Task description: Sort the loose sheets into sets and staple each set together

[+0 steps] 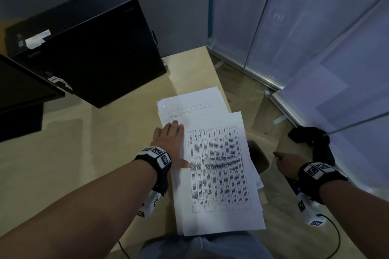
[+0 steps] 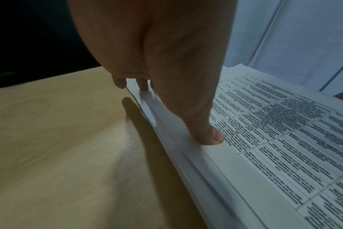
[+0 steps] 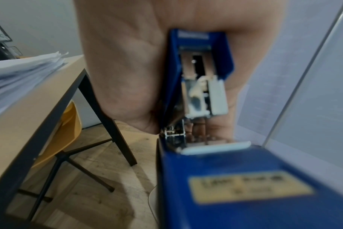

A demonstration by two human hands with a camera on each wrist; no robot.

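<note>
A stack of printed sheets (image 1: 221,172) with a dense table on top lies at the desk's right edge, and more sheets (image 1: 189,103) sit behind it. My left hand (image 1: 170,143) rests flat on the stack's left margin, fingers straight, thumb (image 2: 211,136) pressing the top sheet (image 2: 284,139). My right hand (image 1: 286,164) hangs off the desk to the right and grips a blue stapler (image 3: 202,108), whose arms stand apart. In the head view the stapler is mostly hidden under that hand.
A black computer case (image 1: 88,44) and a monitor (image 1: 23,90) stand at the back left of the wooden desk (image 1: 84,153). Right of the desk are a floor, frosted glass partitions (image 1: 315,27) and a yellow chair (image 3: 68,124) under the desk.
</note>
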